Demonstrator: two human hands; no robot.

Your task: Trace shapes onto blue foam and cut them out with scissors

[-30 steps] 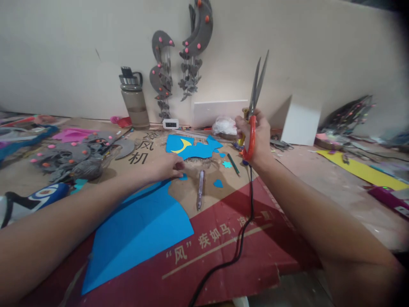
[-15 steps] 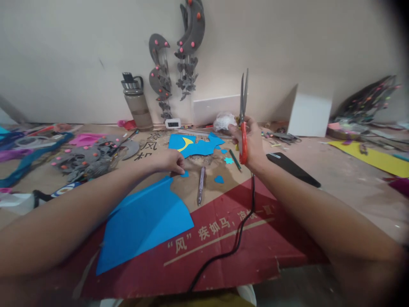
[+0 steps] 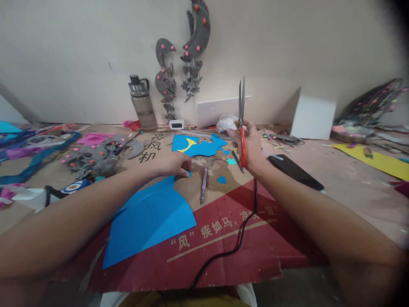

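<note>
My left hand (image 3: 179, 164) reaches over the cardboard with its thumb and forefinger a little apart. Beside the thumb tip is a small blue piece (image 3: 189, 174), partly hidden. In my right hand (image 3: 254, 147) are red-handled scissors (image 3: 243, 123), held upright with the blades pointing up and slightly apart. A large blue sheet (image 3: 151, 221) with faint curved lines lies below my left forearm. Close by are a purple pen (image 3: 204, 185), a blue heart (image 3: 221, 180), a light-blue flower shape (image 3: 231, 161), a dark green pencil (image 3: 237, 162), and a cut blue sheet (image 3: 204, 148) bearing a yellow crescent (image 3: 188, 145).
A water bottle (image 3: 142, 106) and a small white digital display (image 3: 177, 124) stand near the wall. Grey felt pieces (image 3: 92, 153) are piled at left. At right lie a black phone (image 3: 295, 171) and yellow sheet (image 3: 373, 160). A black cord (image 3: 239, 245) crosses the red cardboard (image 3: 217, 264).
The view has shifted, so most things appear slightly farther right. My left thumb and forefinger have parted a little beside the small blue piece. My right hand still holds the scissors upright.
</note>
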